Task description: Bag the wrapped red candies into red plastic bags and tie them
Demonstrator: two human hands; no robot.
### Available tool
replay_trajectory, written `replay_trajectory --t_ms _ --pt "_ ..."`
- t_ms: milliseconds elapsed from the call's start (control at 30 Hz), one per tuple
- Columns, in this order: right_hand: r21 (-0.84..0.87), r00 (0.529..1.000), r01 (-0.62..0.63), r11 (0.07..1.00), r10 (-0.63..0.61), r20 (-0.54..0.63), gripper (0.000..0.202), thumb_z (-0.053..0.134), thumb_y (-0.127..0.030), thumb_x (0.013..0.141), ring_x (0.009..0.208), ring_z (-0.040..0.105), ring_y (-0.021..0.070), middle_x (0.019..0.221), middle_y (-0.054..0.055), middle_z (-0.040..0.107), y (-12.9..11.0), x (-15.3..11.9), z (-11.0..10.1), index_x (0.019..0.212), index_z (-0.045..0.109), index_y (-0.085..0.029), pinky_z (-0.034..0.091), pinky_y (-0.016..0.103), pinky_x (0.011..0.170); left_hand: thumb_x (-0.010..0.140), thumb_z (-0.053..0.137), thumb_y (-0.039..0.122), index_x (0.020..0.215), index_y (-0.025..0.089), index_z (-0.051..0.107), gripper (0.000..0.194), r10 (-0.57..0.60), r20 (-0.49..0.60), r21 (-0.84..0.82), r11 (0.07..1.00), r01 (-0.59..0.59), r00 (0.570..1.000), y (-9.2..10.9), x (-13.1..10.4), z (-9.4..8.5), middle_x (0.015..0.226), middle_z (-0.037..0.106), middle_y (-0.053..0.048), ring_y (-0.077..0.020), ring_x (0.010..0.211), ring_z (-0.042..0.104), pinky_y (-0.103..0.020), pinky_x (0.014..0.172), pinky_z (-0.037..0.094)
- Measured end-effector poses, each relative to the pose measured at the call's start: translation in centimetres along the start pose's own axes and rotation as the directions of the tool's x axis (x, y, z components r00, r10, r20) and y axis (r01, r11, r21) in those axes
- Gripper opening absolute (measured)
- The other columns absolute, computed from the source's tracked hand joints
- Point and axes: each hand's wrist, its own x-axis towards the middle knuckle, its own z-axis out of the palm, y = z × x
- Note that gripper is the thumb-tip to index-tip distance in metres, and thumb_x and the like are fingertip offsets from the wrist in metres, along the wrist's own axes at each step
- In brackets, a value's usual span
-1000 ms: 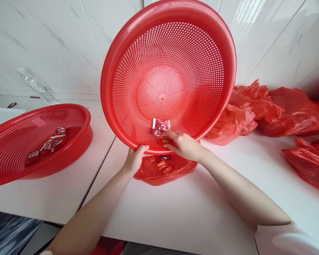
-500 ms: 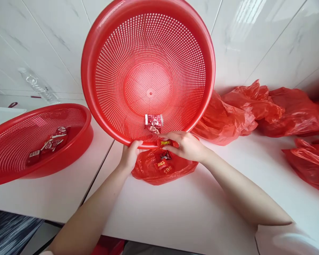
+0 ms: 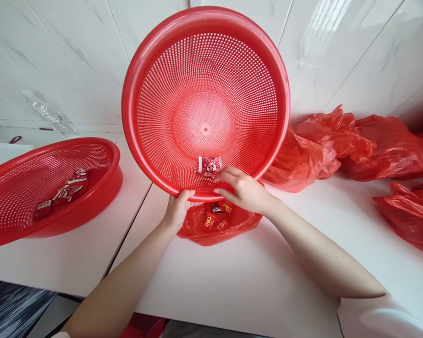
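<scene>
My left hand [image 3: 178, 209] grips the near rim of a red plastic strainer basket [image 3: 141, 159], which is tilted so its mouth faces me. Inside, low on the near wall, lies a small red packet with white ends [image 3: 209, 165]. My right hand [image 3: 241, 190] is at the near rim beside that packet, thumb and fingers apart, and nothing shows between them. Below the rim, an open red plastic bag [image 3: 204, 237] rests on the table with several small wrapped sweets [image 3: 211, 219] in it. The basket and my right hand hide part of the bag.
A second red strainer basket [image 3: 102, 188] with several red packets [image 3: 68, 191] leans at the left. Filled red plastic bags [image 3: 303, 155] line the wall at the right. A clear plastic bottle [image 3: 51, 115] lies at the back left. The white table [image 3: 232, 281] has a seam.
The yellow-lettered sweet by my right fingers has dropped into the bag. My right hand has opened. The basket has shifted slightly right and down, with my left hand still on its rim.
</scene>
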Motion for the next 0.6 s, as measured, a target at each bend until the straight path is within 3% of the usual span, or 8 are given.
replay_trajectory --t_ms 67,167,400,500,600 --pt "-0.006 0.997 -0.07 0.998 0.07 -0.018 0.033 0.05 -0.035 0.094 0.104 0.061 0.0236 0.118 0.012 0.059 0.2 0.1 0.4 0.122 0.054 -0.019 0.051 0.039 0.088 0.08 0.057 0.021 0.122 0.018 0.055 0.042 -0.046 0.027 -0.006 0.999 0.046 0.999 0.0 -0.4 0.3 0.115 0.066 -0.009 -0.0281 0.106 0.064 -0.047 0.089 0.053" --pt "-0.04 0.992 -0.114 0.993 0.116 0.047 0.039 0.05 -0.034 0.094 0.104 0.062 0.0245 0.118 0.013 0.06 0.7 0.2 0.9 0.13 0.049 -0.019 0.051 0.039 0.088 0.08 0.059 0.023 0.123 0.018 0.055 0.043 -0.091 0.013 0.026 0.996 0.091 0.996 -0.2 -0.9 0.4 0.109 0.068 -0.009 -0.0283 0.104 0.064 -0.048 0.089 0.053" --pt "-0.029 0.991 -0.118 0.993 0.12 0.053 0.024 0.048 -0.026 0.094 0.094 0.064 0.0198 0.109 0.011 0.064 1.3 0.3 1.6 0.112 0.062 -0.019 0.051 0.032 0.082 0.079 0.059 0.022 0.122 0.02 0.058 0.043 -0.103 0.045 0.049 0.994 0.101 0.994 -0.3 -1.0 0.6 0.11 0.068 -0.008 -0.0285 0.105 0.064 -0.048 0.087 0.055" --pt "0.092 0.988 -0.154 0.984 0.155 0.0 0.026 0.046 -0.028 0.095 0.091 0.066 0.019 0.104 0.008 0.068 1.1 0.4 1.5 0.114 0.063 -0.02 0.05 0.033 0.084 0.079 0.059 0.022 0.122 0.02 0.058 0.043 -0.1 0.036 0.052 0.994 0.098 0.994 -0.1 -0.9 0.5 0.111 0.068 -0.008 -0.0286 0.103 0.064 -0.049 0.087 0.055" --pt "0.364 0.973 -0.197 0.91 0.228 -0.042 0.028 0.048 -0.034 0.095 0.087 0.066 0.0168 0.103 0.005 0.069 1.0 0.5 1.3 0.114 0.063 -0.021 0.052 0.031 0.082 0.079 0.059 0.024 0.122 0.019 0.058 0.043 -0.093 0.025 0.046 0.995 0.092 0.995 -0.1 -0.7 0.3 0.112 0.067 -0.009 -0.0284 0.102 0.065 -0.049 0.089 0.054"
